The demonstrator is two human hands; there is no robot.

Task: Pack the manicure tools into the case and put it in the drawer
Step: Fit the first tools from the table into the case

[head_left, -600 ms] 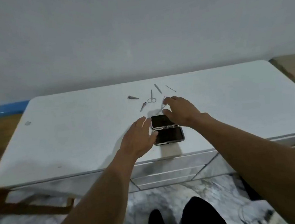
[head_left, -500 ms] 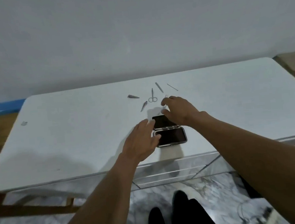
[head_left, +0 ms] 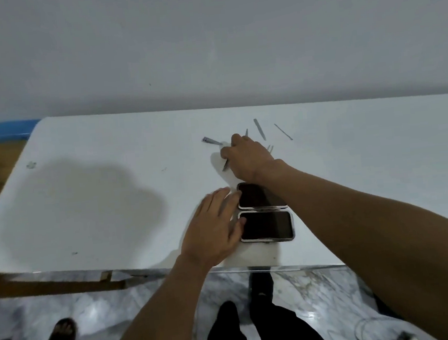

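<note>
The manicure case (head_left: 266, 225) lies open and flat near the table's front edge, both black halves facing up. My left hand (head_left: 214, 229) rests flat against its left side, fingertips touching the upper half and thumb on the lower rim. My right hand (head_left: 246, 159) reaches beyond the case with its fingers curled down on a small pointed metal tool (head_left: 225, 166), whose tip pokes out below them. Around that hand lie a nail clipper (head_left: 211, 141), a file (head_left: 259, 129), a thin stick (head_left: 283, 131) and tweezers (head_left: 270, 148). Only the scissors' tip (head_left: 246, 132) shows behind the hand.
The white table (head_left: 98, 197) runs along a grey wall. Its front edge is just below the case, over a marble floor. A wooden frame (head_left: 51, 285) sticks out under the left front. Another person's feet (head_left: 61, 336) stand at the lower left.
My right hand has moved left and farther back, from the tool beside the case onto the small pointed tool. My left hand stays at the case's left side.
</note>
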